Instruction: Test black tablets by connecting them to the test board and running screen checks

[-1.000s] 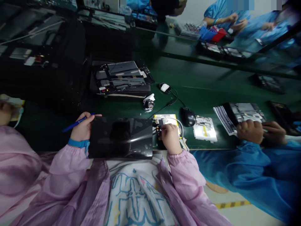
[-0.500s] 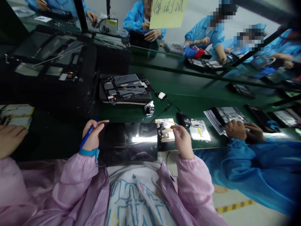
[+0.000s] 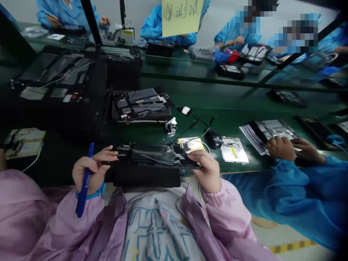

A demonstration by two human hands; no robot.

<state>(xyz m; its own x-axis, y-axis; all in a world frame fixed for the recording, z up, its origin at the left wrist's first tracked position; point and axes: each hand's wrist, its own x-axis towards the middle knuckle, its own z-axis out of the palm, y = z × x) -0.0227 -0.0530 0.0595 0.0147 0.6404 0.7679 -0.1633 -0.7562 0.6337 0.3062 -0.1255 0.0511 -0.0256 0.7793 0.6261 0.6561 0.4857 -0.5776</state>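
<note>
Between my two hands a tablet screen panel (image 3: 153, 154) is held tilted, its inner side showing grey parts and a thin cable. My left hand (image 3: 91, 172) pinches its left end. A blue pen (image 3: 86, 181) is also tucked between those fingers, pointing down across the wrist. At the right end, my right hand (image 3: 208, 168) grips the panel's edge, with the thumb side hidden. Below the panel, close to my lap, is a flat black slab (image 3: 146, 177). Just behind my right hand lies a tablet's inner part with yellow edges (image 3: 191, 144).
A black mouse (image 3: 214, 139), a coiled cable (image 3: 186, 111) and a small metallic piece (image 3: 170, 128) lie behind. Stacked tablet parts (image 3: 146, 103) stand at the back left. On the right, a co-worker's hands (image 3: 281, 148) handle a device. A yellow note (image 3: 182, 16) hangs above.
The glossy panel, face up before, has been tipped up so its inner side shows. My right hand has closed on its right end; my left hand has shifted left and the pen hangs lower.
</note>
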